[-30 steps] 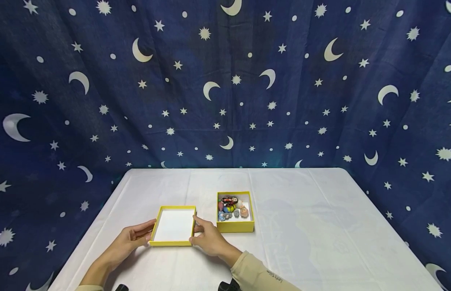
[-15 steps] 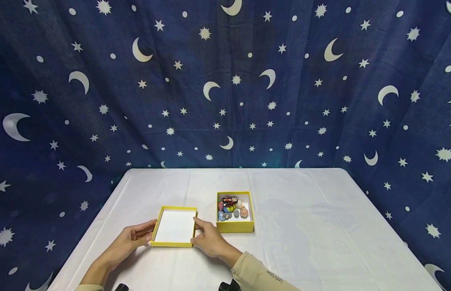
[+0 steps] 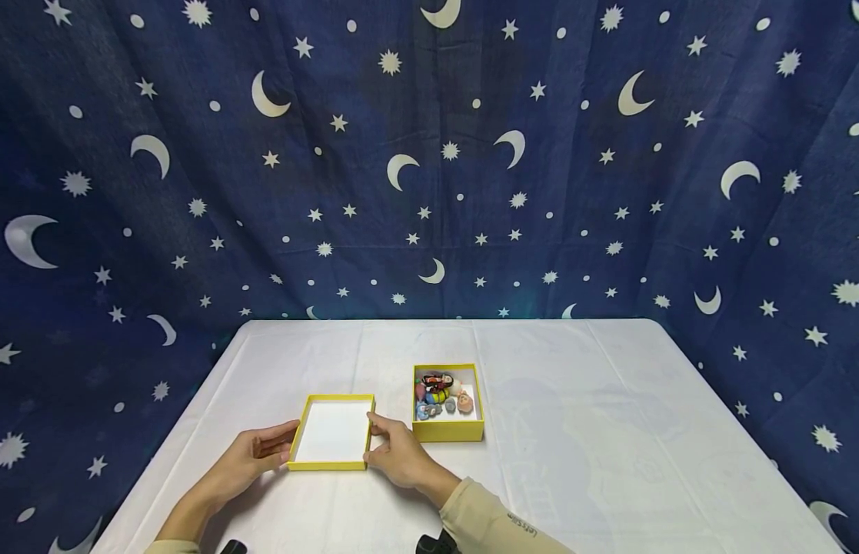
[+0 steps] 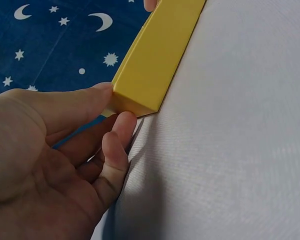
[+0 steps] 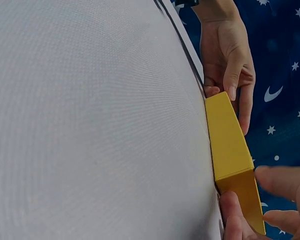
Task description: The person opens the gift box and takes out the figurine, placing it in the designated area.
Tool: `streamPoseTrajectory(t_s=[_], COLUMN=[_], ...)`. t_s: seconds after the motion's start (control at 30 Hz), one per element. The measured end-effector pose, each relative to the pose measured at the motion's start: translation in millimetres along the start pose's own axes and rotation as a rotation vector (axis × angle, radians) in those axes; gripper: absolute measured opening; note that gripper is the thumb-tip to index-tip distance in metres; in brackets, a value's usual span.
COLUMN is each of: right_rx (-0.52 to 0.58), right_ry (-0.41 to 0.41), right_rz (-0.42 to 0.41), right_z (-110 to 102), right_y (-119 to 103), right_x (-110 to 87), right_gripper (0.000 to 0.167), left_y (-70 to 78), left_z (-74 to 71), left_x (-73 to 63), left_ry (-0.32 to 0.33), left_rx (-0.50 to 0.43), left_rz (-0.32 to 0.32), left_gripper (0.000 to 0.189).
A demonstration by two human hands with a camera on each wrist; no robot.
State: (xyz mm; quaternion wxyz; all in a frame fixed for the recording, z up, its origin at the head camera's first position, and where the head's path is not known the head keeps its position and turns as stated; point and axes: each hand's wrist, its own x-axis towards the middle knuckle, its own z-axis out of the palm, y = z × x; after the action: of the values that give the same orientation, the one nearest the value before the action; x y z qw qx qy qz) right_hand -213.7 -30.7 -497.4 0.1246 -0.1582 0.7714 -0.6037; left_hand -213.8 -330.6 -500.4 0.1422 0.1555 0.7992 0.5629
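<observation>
A shallow yellow box lid (image 3: pixel 332 431) lies on the white cloth with its white inside facing up. On its left side, my left hand (image 3: pixel 252 452) holds it, the thumb near the front corner. My right hand (image 3: pixel 400 454) grips the opposite side, thumb at the front corner and a finger farther back. The left wrist view has the lid's yellow outer wall (image 4: pixel 152 62) close up, with thumb and fingertips at its corner. From the right wrist, the same wall (image 5: pixel 227 135) runs between both hands.
Just right of the lid stands a deeper yellow box (image 3: pixel 448 432), uncovered, with several small toy figures (image 3: pixel 439 391) inside. A white cloth (image 3: pixel 609 431) covers the table. Behind hangs a dark blue curtain (image 3: pixel 471 192) with moons and stars.
The lid has shifted very slightly to the right and nearer, with both hands staying on its sides. The box of figures has not moved.
</observation>
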Motion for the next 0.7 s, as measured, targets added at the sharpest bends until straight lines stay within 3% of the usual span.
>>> streamPoseTrajectory(t_s=[0.13, 0.4, 0.5, 0.7], right_rx=[0.023, 0.115, 0.119, 0.068], right_ry=[-0.008, -0.010, -0.017, -0.013], right_rz=[0.001, -0.034, -0.039, -0.060], right_z=[-1, -6, -8, -11], right_y=[0, -2, -4, -9], right_x=[0.9, 2.5, 2.8, 0.4], right_gripper=[0.069, 0.059, 0.057, 0.049], left_y=[0.9, 7.9, 12.4, 22.0], left_z=[-0.6, -0.8, -2.3, -3.4], left_x=[0.3, 1.0, 1.3, -0.2], left_ry=[0.003, 0.128, 0.155, 0.218], left_rx=[0.009, 0.088, 0.073, 0.056], left_rz=[0.004, -0.109, -0.098, -0.011], left_gripper=[0.067, 0.064, 0.060, 0.052])
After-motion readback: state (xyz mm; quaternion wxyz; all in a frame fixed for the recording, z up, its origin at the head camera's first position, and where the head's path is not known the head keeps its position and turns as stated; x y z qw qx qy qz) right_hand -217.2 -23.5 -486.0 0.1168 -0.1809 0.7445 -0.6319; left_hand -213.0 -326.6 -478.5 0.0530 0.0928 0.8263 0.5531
